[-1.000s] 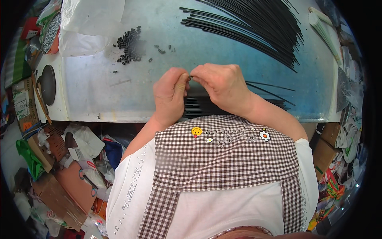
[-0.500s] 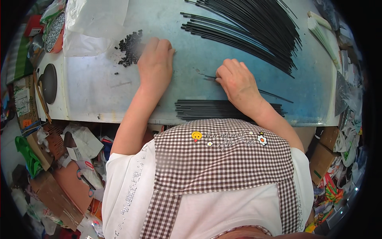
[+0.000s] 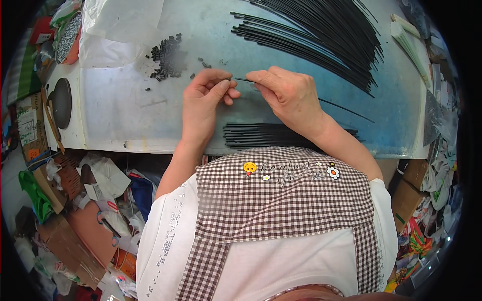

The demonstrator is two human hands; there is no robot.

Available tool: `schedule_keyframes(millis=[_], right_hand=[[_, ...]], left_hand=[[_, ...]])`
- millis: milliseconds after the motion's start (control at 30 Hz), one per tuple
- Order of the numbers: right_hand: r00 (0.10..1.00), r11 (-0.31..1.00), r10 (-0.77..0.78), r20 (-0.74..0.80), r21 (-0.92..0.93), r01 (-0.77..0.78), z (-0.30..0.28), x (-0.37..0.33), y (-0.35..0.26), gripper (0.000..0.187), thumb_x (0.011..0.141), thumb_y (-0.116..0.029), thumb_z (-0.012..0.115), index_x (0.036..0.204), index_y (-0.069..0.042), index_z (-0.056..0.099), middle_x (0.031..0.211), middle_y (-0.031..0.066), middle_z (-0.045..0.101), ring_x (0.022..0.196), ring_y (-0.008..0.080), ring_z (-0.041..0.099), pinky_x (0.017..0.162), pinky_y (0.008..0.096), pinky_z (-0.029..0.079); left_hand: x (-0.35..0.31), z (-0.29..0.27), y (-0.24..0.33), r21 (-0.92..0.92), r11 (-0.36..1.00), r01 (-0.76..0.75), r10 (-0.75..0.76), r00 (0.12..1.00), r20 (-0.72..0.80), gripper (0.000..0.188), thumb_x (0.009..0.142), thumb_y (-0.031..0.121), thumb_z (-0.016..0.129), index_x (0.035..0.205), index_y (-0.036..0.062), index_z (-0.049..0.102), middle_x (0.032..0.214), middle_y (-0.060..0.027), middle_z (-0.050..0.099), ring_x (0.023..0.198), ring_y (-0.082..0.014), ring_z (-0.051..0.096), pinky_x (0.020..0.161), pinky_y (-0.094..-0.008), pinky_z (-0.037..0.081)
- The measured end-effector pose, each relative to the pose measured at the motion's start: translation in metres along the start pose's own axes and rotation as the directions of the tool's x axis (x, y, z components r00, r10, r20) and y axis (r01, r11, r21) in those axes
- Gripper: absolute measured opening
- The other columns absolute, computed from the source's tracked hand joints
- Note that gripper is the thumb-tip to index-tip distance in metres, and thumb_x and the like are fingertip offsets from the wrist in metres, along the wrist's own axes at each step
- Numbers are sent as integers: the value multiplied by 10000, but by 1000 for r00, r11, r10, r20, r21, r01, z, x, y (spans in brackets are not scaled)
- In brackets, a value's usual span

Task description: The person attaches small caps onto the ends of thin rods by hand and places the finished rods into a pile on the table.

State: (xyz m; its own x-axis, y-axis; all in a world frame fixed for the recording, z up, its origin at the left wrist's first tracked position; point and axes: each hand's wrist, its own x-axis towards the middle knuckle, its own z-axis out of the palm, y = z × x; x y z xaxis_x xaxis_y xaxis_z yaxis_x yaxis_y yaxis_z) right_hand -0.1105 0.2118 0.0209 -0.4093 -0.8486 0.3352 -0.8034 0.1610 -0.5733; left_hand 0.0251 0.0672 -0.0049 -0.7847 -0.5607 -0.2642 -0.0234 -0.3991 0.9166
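Between the thumb and fingers of my left hand (image 3: 205, 96) is a small black cap (image 3: 230, 79), mostly covered by the fingertips. My right hand (image 3: 291, 93) pinches a thin black rod (image 3: 347, 110) near one end. The short tip of the rod points at the cap, a narrow gap apart, and its long part runs out behind the hand to the right. To the left of my left hand lies a pile of small black caps (image 3: 164, 59), with a few loose ones beside it. A row of black rods (image 3: 266, 135) lies along the near edge, partly under my right forearm.
Many black rods (image 3: 326, 42) fan out at the far right, several with thicker left ends. A clear plastic bag (image 3: 113, 47) lies far left, near an orange container (image 3: 75, 47) of small grey pieces. A dark oval object (image 3: 62, 104) sits at the left edge.
My left hand has left the caps pile and come right and nearer, now pinching a cap. My right hand has moved left and farther away with the rod, bringing its tip near the cap.
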Motion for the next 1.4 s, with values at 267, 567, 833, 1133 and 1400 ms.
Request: schedule_keyframes(millis=[267,567,833,1133,1400], right_hand=[[1000,1000,-19,7,8,19,4,2,-4,229,802,-5,700,1013,-96,700,738,64,637,610,230,634,509,327,486],[992,998,-67,108,-15,69,7,-4,-6,175,807,-18,682,972,-77,685,701,68,601,579,241,616,483,344,477],[989,974,-140,48,-172,146,-14,10,0,252,782,-113,733,1023,-83,665,760,58,578,741,258,594,695,372,464],[878,991,-120,464,9,130,-2,-25,-12,207,768,-178,754,888,-84,613,842,64,563,864,246,564,764,365,429],[911,991,-132,390,53,121,-4,-23,-7,150,783,-72,721,847,-60,585,836,73,561,822,253,588,721,383,455]], left_hand=[[-1,-2,-1,6,999,47,-47,999,18,125,987,83,573,1050,-2,639,874,-68,671,722,-108,622,621,-218,469],[-13,7,-13,364,921,-140,145,989,13,118,999,110,567,982,19,640,736,-23,609,587,-94,568,515,-242,432],[-2,2,2,684,646,-338,450,893,17,59,924,75,624,958,27,619,808,-72,587,653,-201,577,581,-338,458],[31,-21,9,927,127,-353,493,833,250,109,832,19,640,926,24,585,864,-149,540,824,-364,573,650,-440,465],[4,-13,13,468,876,-116,174,981,-82,71,920,52,623,975,9,612,907,-75,659,742,-166,625,638,-291,483]])
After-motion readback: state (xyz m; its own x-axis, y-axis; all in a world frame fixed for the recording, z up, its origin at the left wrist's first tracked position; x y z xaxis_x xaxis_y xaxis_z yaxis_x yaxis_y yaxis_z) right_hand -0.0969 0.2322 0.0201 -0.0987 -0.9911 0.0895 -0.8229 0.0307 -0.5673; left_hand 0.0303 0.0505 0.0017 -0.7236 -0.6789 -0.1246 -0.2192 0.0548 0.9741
